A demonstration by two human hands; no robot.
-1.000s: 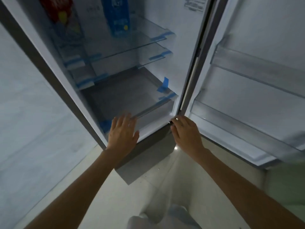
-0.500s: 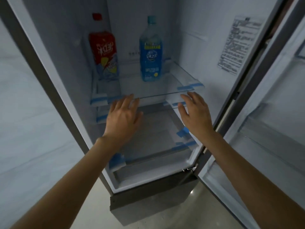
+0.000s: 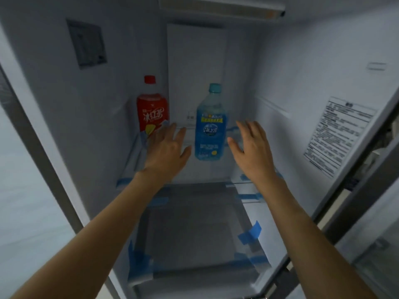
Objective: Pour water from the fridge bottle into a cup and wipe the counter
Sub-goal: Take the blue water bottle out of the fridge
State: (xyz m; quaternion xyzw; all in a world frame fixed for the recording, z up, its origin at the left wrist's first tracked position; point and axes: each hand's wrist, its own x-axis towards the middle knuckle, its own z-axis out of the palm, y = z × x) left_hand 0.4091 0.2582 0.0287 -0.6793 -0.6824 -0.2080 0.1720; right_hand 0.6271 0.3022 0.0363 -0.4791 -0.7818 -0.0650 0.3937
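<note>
A blue bottle (image 3: 210, 124) with a teal cap stands upright on a glass shelf (image 3: 203, 169) inside the open fridge. My left hand (image 3: 167, 149) is raised just left of it, fingers spread, holding nothing. My right hand (image 3: 252, 147) is just right of the bottle, fingers straight and apart. Neither hand touches the bottle. No cup, cloth or counter is in view.
A red bottle (image 3: 152, 108) with a red cap stands left of the blue one, partly behind my left hand's fingers. Lower glass shelves carry blue tape (image 3: 249, 233). The open fridge door (image 3: 375, 244) stands at right, a label sticker (image 3: 339, 137) on the right inner wall.
Both hands rose from the fridge's lower edge up to the bottle shelf and now flank the blue bottle. The view tilted upward into the fridge.
</note>
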